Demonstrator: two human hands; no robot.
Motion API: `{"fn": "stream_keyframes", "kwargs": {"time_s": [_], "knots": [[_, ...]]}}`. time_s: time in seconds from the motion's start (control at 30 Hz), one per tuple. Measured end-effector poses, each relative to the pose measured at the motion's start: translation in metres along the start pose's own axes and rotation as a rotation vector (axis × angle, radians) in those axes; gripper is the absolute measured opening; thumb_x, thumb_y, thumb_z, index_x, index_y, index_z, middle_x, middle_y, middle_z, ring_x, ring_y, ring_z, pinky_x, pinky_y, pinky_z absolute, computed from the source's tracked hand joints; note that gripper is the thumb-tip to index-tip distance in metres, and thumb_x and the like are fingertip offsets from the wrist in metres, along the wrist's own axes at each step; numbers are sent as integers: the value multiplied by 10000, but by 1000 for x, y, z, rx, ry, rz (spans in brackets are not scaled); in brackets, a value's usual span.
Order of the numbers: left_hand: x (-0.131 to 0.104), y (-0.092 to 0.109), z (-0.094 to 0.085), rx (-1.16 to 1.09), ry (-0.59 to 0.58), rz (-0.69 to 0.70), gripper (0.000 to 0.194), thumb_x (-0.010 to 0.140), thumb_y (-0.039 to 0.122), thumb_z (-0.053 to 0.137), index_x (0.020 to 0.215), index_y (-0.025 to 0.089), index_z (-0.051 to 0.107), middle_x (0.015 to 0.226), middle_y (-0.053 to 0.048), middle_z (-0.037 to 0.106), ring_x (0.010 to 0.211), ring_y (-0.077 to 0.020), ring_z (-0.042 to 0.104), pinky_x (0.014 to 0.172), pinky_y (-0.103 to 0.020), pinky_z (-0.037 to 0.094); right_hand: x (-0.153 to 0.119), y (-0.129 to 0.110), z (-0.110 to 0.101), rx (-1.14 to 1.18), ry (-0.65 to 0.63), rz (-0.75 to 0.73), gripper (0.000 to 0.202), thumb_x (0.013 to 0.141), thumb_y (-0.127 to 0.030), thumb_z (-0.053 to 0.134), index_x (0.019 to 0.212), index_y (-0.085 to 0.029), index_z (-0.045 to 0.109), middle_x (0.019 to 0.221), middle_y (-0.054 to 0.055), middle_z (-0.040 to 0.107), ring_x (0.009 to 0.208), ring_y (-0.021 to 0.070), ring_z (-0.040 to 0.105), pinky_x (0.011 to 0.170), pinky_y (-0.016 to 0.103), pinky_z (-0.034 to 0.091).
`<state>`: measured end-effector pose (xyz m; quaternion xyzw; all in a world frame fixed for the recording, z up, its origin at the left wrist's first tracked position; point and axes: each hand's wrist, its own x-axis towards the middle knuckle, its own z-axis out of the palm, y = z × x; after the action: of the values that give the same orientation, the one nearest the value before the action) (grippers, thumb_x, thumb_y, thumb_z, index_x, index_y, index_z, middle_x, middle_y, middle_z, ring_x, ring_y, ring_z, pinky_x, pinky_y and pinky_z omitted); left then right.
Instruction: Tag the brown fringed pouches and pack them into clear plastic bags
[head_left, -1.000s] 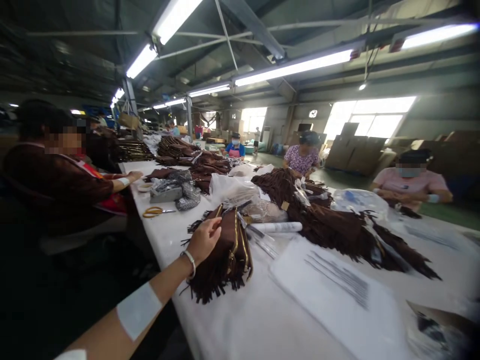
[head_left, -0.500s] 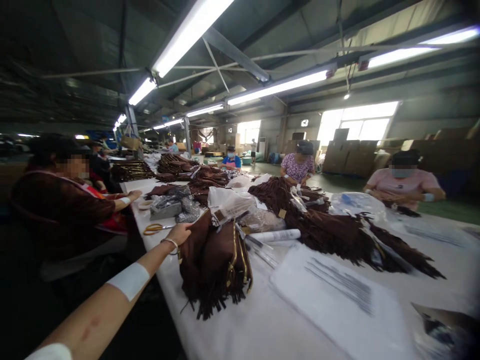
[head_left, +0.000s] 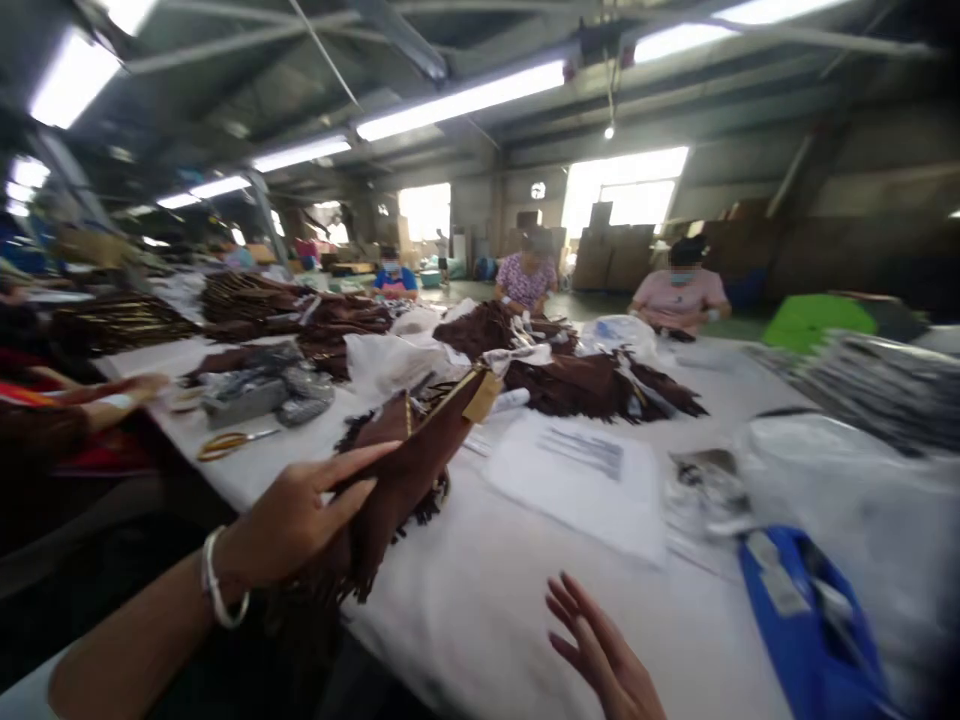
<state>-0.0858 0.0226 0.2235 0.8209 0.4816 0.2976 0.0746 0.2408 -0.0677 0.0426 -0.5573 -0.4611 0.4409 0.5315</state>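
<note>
- Left hand [head_left: 289,515]: thumb and fingers pinched on a brown fringed bag [head_left: 420,455], which slants up and away from the palm.
- Step in hand, I judge: handling one bag singly. Next move calls for me to keep that pinch and bring in the second hand.
- Bag looks dark and limp, fringe [head_left: 365,572] hanging below my fingers, tan tag [head_left: 481,397] at its far end.
- Right hand [head_left: 604,655]: bare, fingers loosely extended over the white tabletop [head_left: 487,610], apart from the bag.
</note>
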Motion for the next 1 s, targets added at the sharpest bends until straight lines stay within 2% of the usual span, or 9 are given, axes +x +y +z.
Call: {"fn": "stream_keyframes", "kwargs": {"time_s": [0.07,0.17,0.23,0.3,0.4,0.53,0.7,0.83,1.0], "knots": [[-10,37,66,-65,-124,131,451,892,283,453,1342,259,458,1253,-14,594,1087,-210,605,963,-301,471,1,-13,6,349,-102,92,555,883,-568,417,1359,-283,406,1373,78,481,1216,276,491,933,466,470],[-38,89,160,-88,-368,403,550,842,80,364,1389,134,382,1326,-115,518,1177,-207,541,987,-309,460,4,-14,7,540,16,153,587,850,-589,470,1297,-208,477,1250,105,581,1160,279,532,929,450,468],[-54,114,203,2,-526,509,587,775,31,385,1360,63,407,1340,-189,477,1204,-270,510,952,-379,489,0,0,4,545,173,215,543,809,-555,560,1183,-161,557,1124,107,647,1065,273,587,885,411,493],[-62,125,223,104,-658,568,565,770,34,412,1335,52,438,1325,-226,478,1187,-317,517,888,-421,524,-10,20,1,556,297,276,502,772,-528,619,1105,-154,587,1055,94,672,985,254,620,839,373,509],[-56,116,219,155,-792,647,528,797,40,447,1319,117,473,1299,-197,517,1155,-306,547,865,-409,535,-34,42,-6,586,217,391,501,775,-570,594,1051,-152,598,994,92,685,878,225,651,748,341,523],[-44,78,196,79,-813,649,586,754,-26,446,1279,222,525,1267,-113,572,1115,-251,586,895,-366,522,-68,41,-41,351,45,530,569,811,-647,475,931,-110,621,750,104,685,609,191,639,544,298,484],[-65,42,202,63,-715,597,639,735,-32,387,1295,253,507,1312,-60,540,1168,-209,548,953,-358,493,-86,34,-107,-390,486,79,343,855,-474,531,1031,-198,632,982,85,652,914,230,592,787,365,482],[-87,33,214,29,-533,567,559,803,45,379,1323,224,485,1327,-66,526,1184,-211,535,959,-343,494,-85,44,-119,-796,259,-136,266,851,-337,576,1101,-259,626,1097,69,624,1097,259,510,968,444,380],[-90,30,214,8,-487,567,505,859,87,364,1330,236,472,1327,-38,529,1184,-191,535,971,-336,485,-81,51,-106,-875,156,-125,176,870,-280,554,1016,-261,651,939,53,649,960,234,552,902,410,394]]}}
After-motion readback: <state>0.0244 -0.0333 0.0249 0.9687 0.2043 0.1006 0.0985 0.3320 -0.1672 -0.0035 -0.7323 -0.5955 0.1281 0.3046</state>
